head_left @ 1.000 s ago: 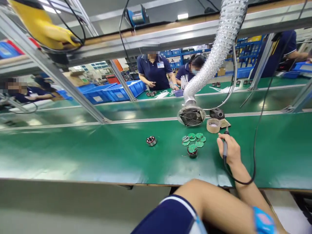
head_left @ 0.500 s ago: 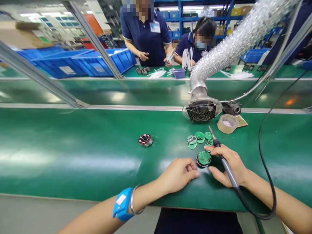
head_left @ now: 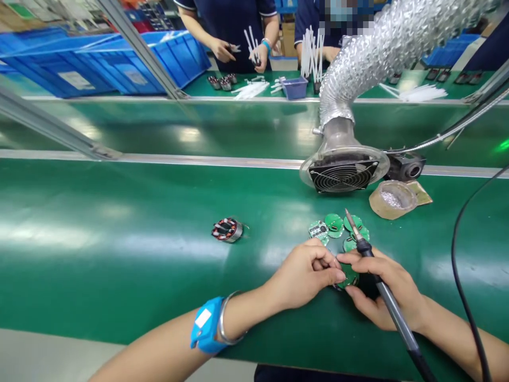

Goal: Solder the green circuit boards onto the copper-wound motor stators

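Note:
A soldering iron [head_left: 384,289] rests in my right hand [head_left: 397,289], its tip pointing up and away from me. The thumb and index finger of that hand also touch a round green circuit board [head_left: 350,277], which earlier lay on a wire-wound motor stator, now mostly hidden by my fingers. My left hand [head_left: 308,273] has its fingers pinched together at the board's left edge; whatever is between them is hidden. Several more round green boards [head_left: 334,223] lie just beyond my hands. Off to the left, another motor stator [head_left: 228,229] with thin wires sits alone on the green mat.
Beyond the boards stands a fume extractor fan [head_left: 344,176] on a silver duct. A tub [head_left: 392,200] with shiny contents is to its right. The iron's black cable [head_left: 457,265] loops at right. Two people work across the bench, near blue bins [head_left: 99,66].
My left hand has moved right, its fingertips now meeting the board's left edge. My right thumb and finger have closed in on the board. The view has tilted down.

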Motion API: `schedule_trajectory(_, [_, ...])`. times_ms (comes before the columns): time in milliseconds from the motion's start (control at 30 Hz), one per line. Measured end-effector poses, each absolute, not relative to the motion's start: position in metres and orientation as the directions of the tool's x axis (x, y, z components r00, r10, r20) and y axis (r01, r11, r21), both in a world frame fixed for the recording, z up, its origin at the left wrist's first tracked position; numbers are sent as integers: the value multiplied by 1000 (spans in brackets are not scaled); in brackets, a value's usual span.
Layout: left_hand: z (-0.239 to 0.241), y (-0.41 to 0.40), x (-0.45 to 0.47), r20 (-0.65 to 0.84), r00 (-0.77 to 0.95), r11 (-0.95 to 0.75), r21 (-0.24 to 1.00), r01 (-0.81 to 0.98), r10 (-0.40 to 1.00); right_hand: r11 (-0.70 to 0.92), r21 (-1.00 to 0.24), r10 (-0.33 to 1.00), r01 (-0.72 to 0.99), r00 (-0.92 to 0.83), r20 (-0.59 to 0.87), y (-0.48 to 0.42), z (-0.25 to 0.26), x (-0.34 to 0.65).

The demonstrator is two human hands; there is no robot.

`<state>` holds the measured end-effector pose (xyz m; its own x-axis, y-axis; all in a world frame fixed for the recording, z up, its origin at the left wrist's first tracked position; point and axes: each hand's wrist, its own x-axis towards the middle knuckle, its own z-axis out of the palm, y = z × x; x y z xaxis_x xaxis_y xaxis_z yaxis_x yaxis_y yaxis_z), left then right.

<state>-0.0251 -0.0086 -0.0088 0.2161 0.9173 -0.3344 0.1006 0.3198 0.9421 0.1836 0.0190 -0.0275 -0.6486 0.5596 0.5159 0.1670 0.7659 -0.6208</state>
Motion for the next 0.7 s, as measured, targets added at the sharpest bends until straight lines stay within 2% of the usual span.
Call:
schedule_trajectory(100, [-8, -5, -26, -334, 266, 307, 941, 140, 904, 771, -610, 566, 184, -638, 523, 17, -25, 182])
schedule_trajectory(300, [-13, -5, -25, -329, 323, 318, 944, 89, 887, 796, -599, 506, 90, -642, 576, 17, -11, 173])
schedule_trajectory(533, [-14, -14, -23, -325, 296, 331, 943, 31, 898, 781, -610, 555, 134, -597, 579, 11, -11, 176])
schedule_trajectory(700, [-13, -19, -20, -248, 240, 227, 967, 115, 939, 753, -626, 616, 201, -551, 563, 7, -11, 174])
